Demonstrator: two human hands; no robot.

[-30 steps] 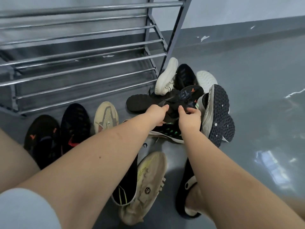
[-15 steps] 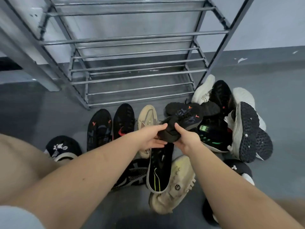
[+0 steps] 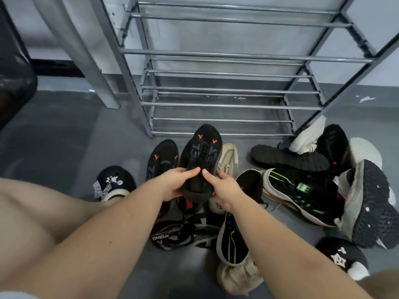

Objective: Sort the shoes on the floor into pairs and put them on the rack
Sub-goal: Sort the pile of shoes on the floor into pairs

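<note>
Black sneaker (image 3: 199, 160), carried left out of the heap, is now hovering beside its orange-marked twin (image 3: 162, 161) as your left hand (image 3: 173, 184) and right hand (image 3: 224, 190) are pinching its heel before the rack (image 3: 228, 104).

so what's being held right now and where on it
A black shoe with orange marks, gripped at its heel end by the left hand and right hand.
</note>
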